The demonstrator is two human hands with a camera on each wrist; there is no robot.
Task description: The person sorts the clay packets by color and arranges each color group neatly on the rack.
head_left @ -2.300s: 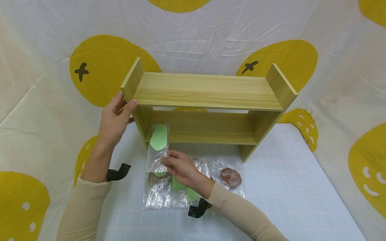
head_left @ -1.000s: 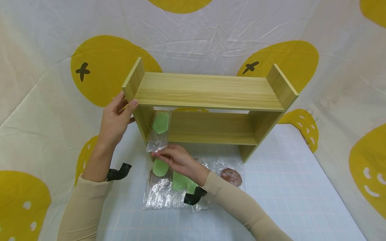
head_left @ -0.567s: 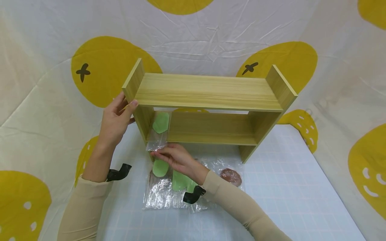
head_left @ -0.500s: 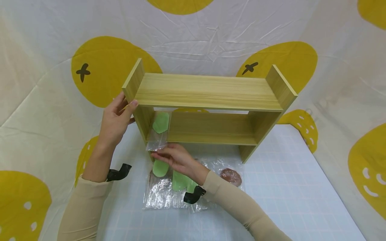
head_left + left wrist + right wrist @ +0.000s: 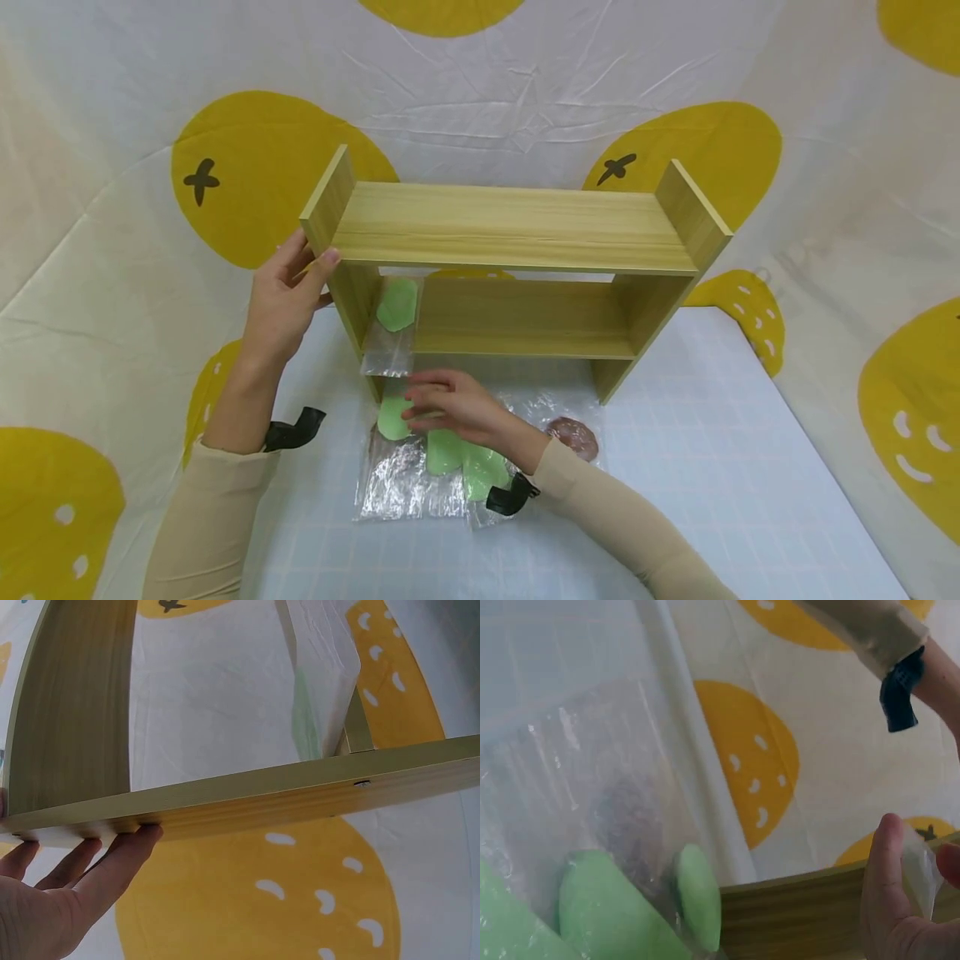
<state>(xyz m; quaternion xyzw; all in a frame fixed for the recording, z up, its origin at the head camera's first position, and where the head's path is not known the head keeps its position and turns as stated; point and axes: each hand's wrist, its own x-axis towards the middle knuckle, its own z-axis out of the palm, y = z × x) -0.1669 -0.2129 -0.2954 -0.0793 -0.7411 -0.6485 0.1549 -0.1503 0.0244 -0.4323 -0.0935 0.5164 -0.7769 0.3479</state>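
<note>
My left hand (image 5: 281,300) grips the left side panel of a small wooden shelf (image 5: 517,225), thumb at the front edge and fingers against the outer face; the wooden panel (image 5: 247,795) also crosses the left wrist view. On the middle board, at its left end, lies a clear plastic bag (image 5: 392,348) with a green piece inside, its lower end hanging over the edge. Just below and right of it is my right hand (image 5: 465,408), fingers loosely bent and holding nothing. Beneath that hand, clear bags with green pieces (image 5: 446,452) lie on the table.
A brown round piece (image 5: 573,437) shows through clear plastic to the right of the right forearm. The table cover (image 5: 720,467) is pale with a grid. Behind stands a white cloth (image 5: 480,108) with yellow printed shapes.
The right hand raised the bag with the green piece onto the middle board, then let go and drew back to the right. The left hand kept its hold on the shelf.
</note>
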